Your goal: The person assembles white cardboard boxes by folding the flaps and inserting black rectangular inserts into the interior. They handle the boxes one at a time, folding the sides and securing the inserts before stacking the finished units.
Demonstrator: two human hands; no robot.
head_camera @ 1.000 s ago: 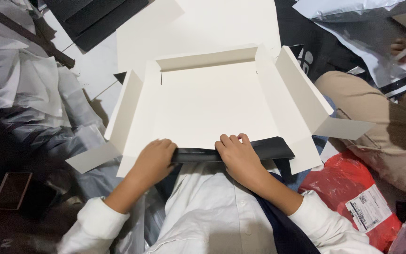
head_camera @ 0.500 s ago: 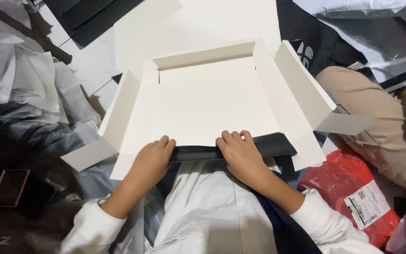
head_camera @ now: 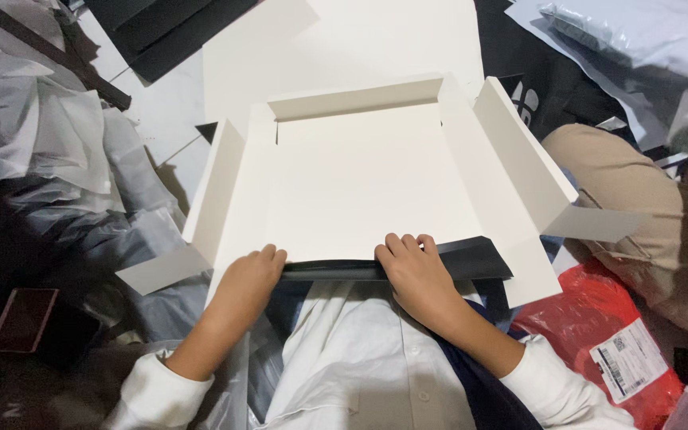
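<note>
So there's this flat white cardboard box (head_camera: 360,179), half folded up, lying open right in front of the person with its far wall and both side walls tipped up and the little corner tabs sticking out loose. Along its near edge runs a black flap (head_camera: 408,264), and that's where both hands are: the left hand (head_camera: 247,285) is curled over the near left corner of the box, fingers bent down onto the edge, and the right hand (head_camera: 417,275) sits flat with fingers together, pressing on the black flap just right of centre. Neither hand is really gripping anything, more like pushing down. The box sits over the person's lap, white shirt sleeves showing below it. Under and beyond it is a pale floor with a big white sheet (head_camera: 360,48) and some black sheets (head_camera: 169,32). Crumpled clear plastic bags (head_camera: 49,159) pile up on the left, a red mailer bag (head_camera: 599,334) with a label lies on the right, and somebody's tan trouser leg (head_camera: 639,191) is beside that.
</note>
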